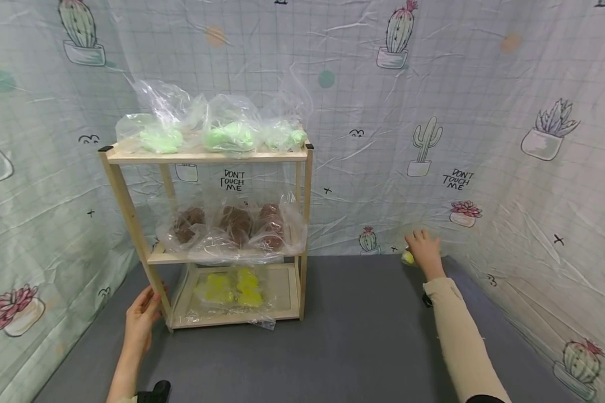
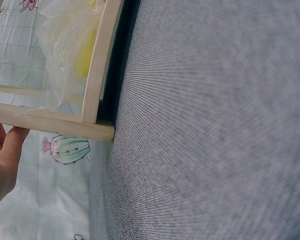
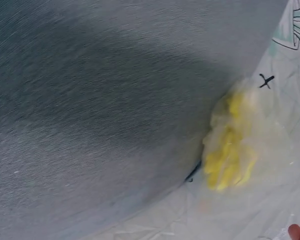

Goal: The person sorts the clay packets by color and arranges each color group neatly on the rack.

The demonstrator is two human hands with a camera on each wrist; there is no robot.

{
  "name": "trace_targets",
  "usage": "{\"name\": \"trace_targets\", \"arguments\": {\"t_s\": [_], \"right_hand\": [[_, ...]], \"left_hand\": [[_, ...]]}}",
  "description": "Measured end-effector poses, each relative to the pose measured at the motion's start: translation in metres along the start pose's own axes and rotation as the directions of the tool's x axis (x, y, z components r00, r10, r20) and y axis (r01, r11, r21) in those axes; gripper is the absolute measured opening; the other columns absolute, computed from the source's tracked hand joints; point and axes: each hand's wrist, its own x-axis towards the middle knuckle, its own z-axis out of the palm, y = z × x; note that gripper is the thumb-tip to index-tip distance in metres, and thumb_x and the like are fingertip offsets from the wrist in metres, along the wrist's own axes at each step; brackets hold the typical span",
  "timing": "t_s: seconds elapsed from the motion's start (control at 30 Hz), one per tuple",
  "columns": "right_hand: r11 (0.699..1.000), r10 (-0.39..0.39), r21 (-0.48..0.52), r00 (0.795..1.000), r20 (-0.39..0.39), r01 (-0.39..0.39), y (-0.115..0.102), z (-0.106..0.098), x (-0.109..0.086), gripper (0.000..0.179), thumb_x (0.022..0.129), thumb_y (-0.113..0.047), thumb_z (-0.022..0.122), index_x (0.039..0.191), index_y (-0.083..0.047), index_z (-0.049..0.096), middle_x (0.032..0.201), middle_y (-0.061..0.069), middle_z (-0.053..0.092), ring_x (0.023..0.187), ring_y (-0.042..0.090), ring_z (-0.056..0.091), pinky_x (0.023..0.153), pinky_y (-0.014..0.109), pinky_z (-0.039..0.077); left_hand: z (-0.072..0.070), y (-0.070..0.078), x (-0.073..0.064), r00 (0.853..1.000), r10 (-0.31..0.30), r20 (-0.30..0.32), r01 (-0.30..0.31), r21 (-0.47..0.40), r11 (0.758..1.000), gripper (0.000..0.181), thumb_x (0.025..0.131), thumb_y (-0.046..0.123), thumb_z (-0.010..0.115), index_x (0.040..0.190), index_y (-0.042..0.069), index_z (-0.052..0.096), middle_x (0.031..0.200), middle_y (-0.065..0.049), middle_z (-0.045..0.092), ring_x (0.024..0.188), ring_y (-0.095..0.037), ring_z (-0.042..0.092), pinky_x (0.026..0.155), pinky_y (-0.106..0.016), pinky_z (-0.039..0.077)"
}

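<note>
At the left, my left hand (image 1: pixel 142 314) grips the front left post of a wooden shelf (image 1: pixel 208 321), low down near the table. The left wrist view shows those fingers (image 2: pixel 16 142) behind the post. Far off to the right, my right hand (image 1: pixel 423 252) is at a clear plastic bag with yellow pieces (image 3: pixel 229 160) by the table's back edge. Film spreads from the yellow pieces toward a fingertip (image 3: pixel 297 232) in the right wrist view, where the rest of that hand is out of frame. The bag looks blurred there.
Clear bags with pale green pieces (image 1: pixel 232 136) stand on the top shelf. Brown pieces in bags (image 1: pixel 237 224) fill the middle level, and yellow ones in bags (image 1: pixel 249 286) lie on the bottom. Patterned sheeting (image 1: pixel 353 184) hangs round the grey table (image 1: pixel 353 336).
</note>
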Motion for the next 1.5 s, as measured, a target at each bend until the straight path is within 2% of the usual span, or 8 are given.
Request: {"name": "trace_targets", "arguments": {"t_s": [0.2, 0.43, 0.7, 0.8, 0.87, 0.93, 1.2, 1.5], "right_hand": [[0.993, -0.115, -0.056, 0.983, -0.146, 0.108, 0.004, 0.006, -0.011, 0.033, 0.075, -0.019, 0.070, 0.096, -0.005, 0.047, 0.090, 0.022, 0.053, 0.089, 0.041, 0.047, 0.071, 0.058, 0.039], [0.954, -0.289, -0.164, 0.915, -0.281, 0.251, 0.007, 0.004, -0.017, 0.056, 0.058, -0.033, 0.081, 0.089, -0.008, 0.040, 0.082, 0.015, 0.048, 0.078, 0.034, 0.044, 0.066, 0.047, 0.040], [0.876, -0.481, -0.166, 0.791, -0.378, 0.453, -0.005, -0.024, -0.031, 0.044, 0.060, -0.016, 0.080, 0.087, -0.007, 0.046, 0.080, 0.012, 0.046, 0.073, 0.028, 0.040, 0.063, 0.042, 0.037], [0.848, -0.524, -0.167, 0.753, -0.398, 0.502, -0.015, -0.037, -0.039, 0.011, 0.089, -0.016, 0.054, 0.087, -0.006, 0.050, 0.081, 0.012, 0.046, 0.073, 0.027, 0.039, 0.065, 0.041, 0.035], [0.835, -0.541, -0.165, 0.727, -0.423, 0.526, -0.023, -0.047, -0.044, 0.030, 0.099, -0.017, 0.028, 0.086, -0.006, 0.053, 0.082, 0.012, 0.047, 0.073, 0.027, 0.040, 0.065, 0.041, 0.036], [0.824, -0.551, -0.167, 0.698, -0.456, 0.542, -0.033, -0.056, -0.050, 0.051, 0.098, -0.018, 0.008, 0.083, -0.008, 0.055, 0.081, 0.011, 0.047, 0.073, 0.026, 0.040, 0.065, 0.041, 0.037], [0.783, -0.561, -0.146, 0.586, -0.585, 0.605, -0.075, -0.098, -0.070, 0.040, 0.098, -0.016, 0.024, 0.073, -0.010, 0.055, 0.074, 0.007, 0.042, 0.069, 0.021, 0.034, 0.065, 0.036, 0.031], [0.728, -0.515, -0.086, 0.460, -0.724, 0.680, -0.131, -0.124, -0.088, 0.029, 0.095, -0.023, 0.043, 0.071, -0.011, 0.052, 0.069, 0.005, 0.041, 0.067, 0.021, 0.037, 0.065, 0.035, 0.032]], "left_hand": [[0.000, 0.000, 0.001, 1.000, 0.008, 0.007, -0.008, -0.016, 1.000, 0.028, 0.092, 0.008, 0.045, 0.118, 0.012, 0.054, 0.097, 0.021, 0.063, 0.092, 0.009, 0.056, 0.065, -0.012, 0.045], [-0.001, -0.001, 0.001, 1.000, -0.011, -0.001, 0.011, -0.013, 1.000, 0.029, 0.092, 0.008, 0.045, 0.120, 0.011, 0.053, 0.096, 0.021, 0.063, 0.092, 0.010, 0.055, 0.065, -0.012, 0.045], [-0.001, 0.001, -0.001, 0.999, -0.030, -0.038, 0.030, -0.006, 1.000, 0.028, 0.091, 0.009, 0.047, 0.118, 0.013, 0.055, 0.094, 0.022, 0.063, 0.091, 0.010, 0.055, 0.064, -0.012, 0.044], [-0.001, 0.001, -0.002, 1.000, -0.006, -0.022, 0.005, -0.030, 1.000, 0.028, 0.092, 0.008, 0.046, 0.118, 0.012, 0.055, 0.095, 0.020, 0.063, 0.091, 0.009, 0.055, 0.064, -0.012, 0.045], [-0.001, 0.001, -0.002, 1.000, 0.007, -0.011, -0.007, -0.043, 0.999, 0.028, 0.091, 0.007, 0.045, 0.117, 0.013, 0.055, 0.096, 0.020, 0.063, 0.091, 0.008, 0.056, 0.064, -0.012, 0.045], [-0.002, 0.000, -0.002, 1.000, 0.009, -0.005, -0.009, -0.045, 0.999, 0.029, 0.092, 0.007, 0.045, 0.118, 0.013, 0.055, 0.096, 0.020, 0.063, 0.092, 0.008, 0.056, 0.065, -0.012, 0.045], [-0.003, -0.002, 0.000, 1.000, 0.006, -0.004, -0.006, 0.005, 1.000, 0.034, 0.092, 0.014, 0.047, 0.125, 0.007, 0.050, 0.098, 0.019, 0.062, 0.094, 0.008, 0.055, 0.066, -0.011, 0.045], [0.000, -0.005, 0.003, 1.000, -0.010, -0.026, 0.011, 0.015, 1.000, 0.032, 0.091, 0.018, 0.050, 0.122, 0.011, 0.053, 0.097, 0.020, 0.062, 0.093, 0.009, 0.053, 0.065, -0.011, 0.043]]}}
